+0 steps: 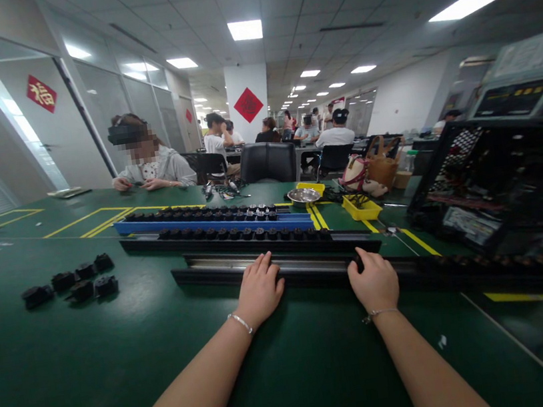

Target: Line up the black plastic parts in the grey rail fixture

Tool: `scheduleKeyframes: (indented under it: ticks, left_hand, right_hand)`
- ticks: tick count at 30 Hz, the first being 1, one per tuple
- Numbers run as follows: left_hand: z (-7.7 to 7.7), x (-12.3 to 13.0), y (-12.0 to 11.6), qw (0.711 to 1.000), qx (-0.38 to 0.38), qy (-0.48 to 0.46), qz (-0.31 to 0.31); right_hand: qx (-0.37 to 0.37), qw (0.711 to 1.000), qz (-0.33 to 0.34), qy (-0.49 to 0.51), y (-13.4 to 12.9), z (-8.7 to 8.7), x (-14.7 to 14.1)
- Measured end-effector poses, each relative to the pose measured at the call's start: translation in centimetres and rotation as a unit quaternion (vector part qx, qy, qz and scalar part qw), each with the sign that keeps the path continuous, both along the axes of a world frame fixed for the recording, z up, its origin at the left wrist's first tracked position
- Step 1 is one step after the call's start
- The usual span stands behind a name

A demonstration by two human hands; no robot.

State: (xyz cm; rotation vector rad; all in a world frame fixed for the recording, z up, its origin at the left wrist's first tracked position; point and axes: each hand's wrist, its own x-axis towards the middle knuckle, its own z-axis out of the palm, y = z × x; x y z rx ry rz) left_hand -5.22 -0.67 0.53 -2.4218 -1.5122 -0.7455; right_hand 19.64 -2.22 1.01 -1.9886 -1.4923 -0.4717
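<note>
A long black channel rail (pixel 210 272) with a metallic inner face lies across the green table in front of me. My left hand (pixel 260 288) rests over its near edge, fingers stretched out and holding nothing. Farther right along the same rail, my right hand (pixel 376 278) has its fingers curled around a small black part (pixel 359 262), mostly hidden by the hand. Behind this rail stand another black rail (pixel 141 246) and a blue rail (pixel 179 228), both with rows of black parts along them. Several loose black parts (pixel 81 290) sit on the table at the left.
Beyond the rails are a metal bowl (pixel 303 196) and a yellow tray (pixel 360 208). An open black computer case (pixel 476 188) stands at the right. A person (pixel 160 165) sits across the table at the left. Bags (pixel 380 164) lie at the back right.
</note>
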Motion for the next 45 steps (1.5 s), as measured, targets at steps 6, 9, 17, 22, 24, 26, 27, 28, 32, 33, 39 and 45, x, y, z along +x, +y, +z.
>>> scheduleKeyframes:
  ticks: [6, 9, 17, 22, 24, 26, 27, 28, 32, 33, 39, 45]
  left_hand:
    - [-0.1, 0.0, 0.0, 1.000, 0.003, 0.008, 0.003]
    - [-0.1, 0.0, 0.0, 1.000, 0.005, 0.004, 0.002]
    - [0.0, 0.0, 0.0, 1.000, 0.006, 0.002, 0.000]
    - [-0.1, 0.0, 0.0, 1.000, 0.004, -0.004, 0.000]
    - [-0.1, 0.0, 0.0, 1.000, 0.004, -0.007, 0.000]
    - [-0.1, 0.0, 0.0, 1.000, 0.003, -0.006, 0.000]
    - [-0.1, 0.0, 0.0, 1.000, 0.002, -0.005, 0.000]
    - [-0.1, 0.0, 0.1, 1.000, 0.001, -0.004, 0.000]
    - [-0.1, 0.0, 0.0, 1.000, 0.004, -0.005, -0.001]
    - [-0.1, 0.0, 0.0, 1.000, 0.003, -0.007, 0.000]
    - [-0.1, 0.0, -0.1, 1.000, 0.001, -0.006, 0.001]
    - [-0.1, -0.1, -0.1, 1.000, 0.000, -0.010, -0.002]
  right_hand:
    - [0.001, 1.000, 0.016, -0.013, 0.0, 0.0, -0.6]
    - [0.000, 1.000, 0.022, -0.016, 0.0, 0.0, -0.8]
    - [0.008, 0.999, 0.035, -0.009, -0.2, 0.1, -0.7]
    - [0.011, 0.998, 0.057, -0.011, -0.2, 0.0, -1.4]
    - [0.009, 0.998, 0.066, -0.011, -0.1, 0.0, -1.7]
    - [0.002, 0.998, 0.067, -0.008, -0.2, 0.0, -1.8]
    - [-0.003, 0.998, 0.066, -0.008, -0.2, 0.1, -1.8]
    - [-0.007, 0.998, 0.066, -0.007, -0.2, 0.1, -1.8]
    - [-0.010, 0.996, 0.084, -0.015, -0.2, 0.0, -1.9]
    - [-0.010, 0.996, 0.092, -0.019, -0.2, 0.0, -2.0]
    - [-0.009, 0.993, 0.112, -0.036, 0.0, -0.4, -2.1]
    - [-0.014, 0.992, 0.118, -0.038, 0.0, -0.4, -1.9]
